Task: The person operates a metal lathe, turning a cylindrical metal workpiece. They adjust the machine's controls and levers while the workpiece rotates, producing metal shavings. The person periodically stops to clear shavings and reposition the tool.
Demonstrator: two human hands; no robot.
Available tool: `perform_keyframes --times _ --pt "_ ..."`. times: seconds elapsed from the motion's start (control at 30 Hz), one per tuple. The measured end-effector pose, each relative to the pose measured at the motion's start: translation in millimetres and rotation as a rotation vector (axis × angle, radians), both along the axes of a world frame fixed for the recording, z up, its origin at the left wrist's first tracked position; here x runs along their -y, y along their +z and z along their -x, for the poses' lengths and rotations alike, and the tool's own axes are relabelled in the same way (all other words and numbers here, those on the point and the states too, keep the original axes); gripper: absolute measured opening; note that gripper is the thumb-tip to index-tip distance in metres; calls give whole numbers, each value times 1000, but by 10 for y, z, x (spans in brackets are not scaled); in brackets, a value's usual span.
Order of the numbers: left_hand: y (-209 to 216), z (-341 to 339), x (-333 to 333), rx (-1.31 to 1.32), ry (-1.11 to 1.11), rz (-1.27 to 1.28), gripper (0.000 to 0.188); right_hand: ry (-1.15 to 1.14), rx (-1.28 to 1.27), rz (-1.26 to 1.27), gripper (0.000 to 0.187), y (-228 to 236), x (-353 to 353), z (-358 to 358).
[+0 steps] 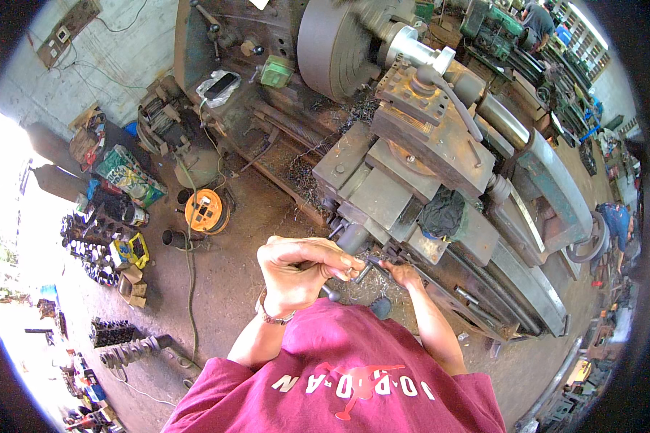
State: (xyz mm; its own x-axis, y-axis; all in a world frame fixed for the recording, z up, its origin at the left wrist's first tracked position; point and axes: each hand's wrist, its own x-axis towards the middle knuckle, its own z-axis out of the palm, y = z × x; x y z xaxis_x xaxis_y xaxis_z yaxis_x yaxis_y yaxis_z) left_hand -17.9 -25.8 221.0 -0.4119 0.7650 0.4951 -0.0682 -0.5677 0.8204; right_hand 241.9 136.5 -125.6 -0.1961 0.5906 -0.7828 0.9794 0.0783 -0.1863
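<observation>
Mid-frame, my left hand (pixel 300 267) curls tightly; my right hand (pixel 403 276) bends beside the lathe (pixel 386 191) — upper right of centre (whether either grips anything, I cannot tell).

Pale, marked wall (pixel 144 54), upper left, brown board (pixel 79 22) mounted on it. Brown, stained floor (pixel 256 216) around middle and lower left. Harsh daylight (pixel 0 159) at left edge, greenery (pixel 0 263) below. Upper right: gridded window (pixel 591 54), pale wall section (pixel 615 97) beneath.
</observation>
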Motion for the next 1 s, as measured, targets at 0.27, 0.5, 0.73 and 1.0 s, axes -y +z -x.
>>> perform_keyframes --times 0.27,0.5,0.73,1.0 --pt "-126 13 4 111 21 39 8 -6 -32 -8 111 116 13 59" --pt "-245 133 70 176 -57 66 12 -44 -19 59 114 157 -10 106" --pt "-303 299 20 85 62 175 21 -124 -62 76 117 483 42 146" --pt "-437 499 -74 30 170 335 17 -210 33 131 114 966 86 323"
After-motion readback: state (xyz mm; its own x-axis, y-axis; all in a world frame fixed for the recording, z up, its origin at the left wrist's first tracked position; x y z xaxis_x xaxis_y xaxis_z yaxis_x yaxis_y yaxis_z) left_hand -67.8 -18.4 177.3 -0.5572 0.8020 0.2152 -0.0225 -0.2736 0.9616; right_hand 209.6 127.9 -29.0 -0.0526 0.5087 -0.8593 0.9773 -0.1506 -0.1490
